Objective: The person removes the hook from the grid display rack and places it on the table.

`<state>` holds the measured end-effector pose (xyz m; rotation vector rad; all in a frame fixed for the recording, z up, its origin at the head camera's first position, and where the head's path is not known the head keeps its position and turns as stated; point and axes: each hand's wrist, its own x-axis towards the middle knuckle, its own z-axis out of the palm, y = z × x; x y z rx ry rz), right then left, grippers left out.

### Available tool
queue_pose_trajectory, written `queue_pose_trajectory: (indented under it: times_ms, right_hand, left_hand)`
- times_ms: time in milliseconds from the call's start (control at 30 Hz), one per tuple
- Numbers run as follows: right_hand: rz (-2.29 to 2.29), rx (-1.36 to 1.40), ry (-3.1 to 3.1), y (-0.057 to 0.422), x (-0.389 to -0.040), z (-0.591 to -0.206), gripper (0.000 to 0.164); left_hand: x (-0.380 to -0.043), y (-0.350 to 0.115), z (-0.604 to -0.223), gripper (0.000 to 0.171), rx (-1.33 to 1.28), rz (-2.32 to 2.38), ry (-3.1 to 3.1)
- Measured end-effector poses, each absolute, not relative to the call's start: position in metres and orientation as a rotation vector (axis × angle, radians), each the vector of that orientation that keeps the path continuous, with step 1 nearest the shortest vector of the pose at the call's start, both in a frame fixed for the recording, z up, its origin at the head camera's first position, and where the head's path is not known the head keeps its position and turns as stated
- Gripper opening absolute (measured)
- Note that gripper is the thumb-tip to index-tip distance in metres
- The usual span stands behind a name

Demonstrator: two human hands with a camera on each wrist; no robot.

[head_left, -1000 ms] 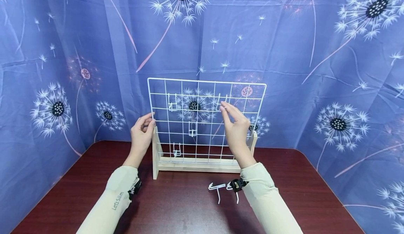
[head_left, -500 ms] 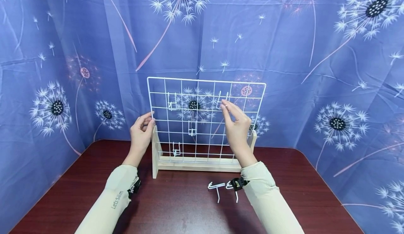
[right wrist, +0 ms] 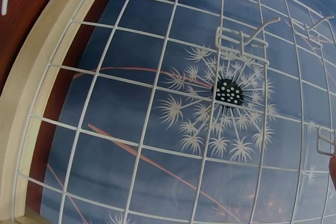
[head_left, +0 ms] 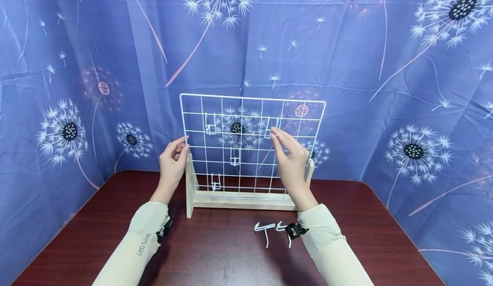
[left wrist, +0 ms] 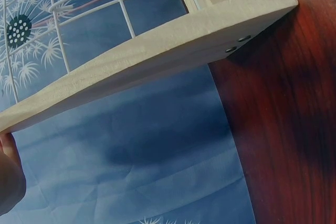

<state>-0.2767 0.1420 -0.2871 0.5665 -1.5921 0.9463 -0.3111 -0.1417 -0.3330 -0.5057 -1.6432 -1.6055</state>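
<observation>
A white wire grid panel (head_left: pixel 252 98) stands upright in a pale wooden stand (head_left: pixel 242 204). My left hand (head_left: pixel 171 162) holds the panel's left edge just above the wooden side post (left wrist: pixel 131 61), between thumb and fingers. At the upper right of the grid, my right hand (head_left: pixel 292 162) pinches a white wire hook (head_left: pixel 268 126), whose two upright prongs rise at a crossbar; the fingertips hide its front arm. Other hooks hang on the grid: one upper left (head_left: pixel 210 129), a middle hook (right wrist: pixel 241 43) and a lower left hook (head_left: pixel 215 186).
Two loose white hooks lie on the dark red table (head_left: pixel 223 243) before the stand: a left one (head_left: pixel 265 227) and a right one (head_left: pixel 281 227), partly behind the right wrist strap (head_left: pixel 296 230). A blue dandelion-print curtain (head_left: pixel 339 55) surrounds the table.
My right hand rose a little with the hook, then came down slightly, so the prongs sit lower at the crossbar than half a second ago. The left hand keeps its place.
</observation>
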Motion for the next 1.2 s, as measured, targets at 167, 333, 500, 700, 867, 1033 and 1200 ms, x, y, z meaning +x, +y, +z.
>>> queue_pose_trajectory:
  times_ms: [167, 333, 500, 700, 867, 1033, 1200]
  right_hand:
    - [0.931, 0.591, -1.607, 0.145, -0.274, -0.293, 0.019]
    - [0.882, 0.649, -1.591, 0.146, -0.272, -0.3, 0.021]
    - [0.853, 0.691, -1.577, 0.148, -0.271, -0.305, 0.022]
    - [0.829, 0.724, -1.575, 0.149, -0.27, -0.31, 0.025]
    - [0.819, 0.767, -1.596, 0.15, -0.268, -0.316, 0.027]
    - [0.814, 0.795, -1.618, 0.15, -0.265, -0.322, 0.028]
    - [0.783, 0.829, -1.628, 0.151, -0.264, -0.329, 0.027]
  left_hand:
    - [-0.312, -0.143, -0.334, 0.028, -0.521, -1.602, -1.644]
    - [-0.317, -0.143, -0.338, 0.028, -0.517, -1.606, -1.637]
    - [-0.312, -0.143, -0.336, 0.028, -0.516, -1.589, -1.659]
    - [-0.312, -0.143, -0.334, 0.028, -0.512, -1.606, -1.646]
    - [-0.313, -0.142, -0.334, 0.028, -0.5, -1.614, -1.629]
    - [-0.322, -0.145, -0.341, 0.029, -0.498, -1.605, -1.636]
    - [-0.335, -0.148, -0.35, 0.03, -0.478, -1.619, -1.635]
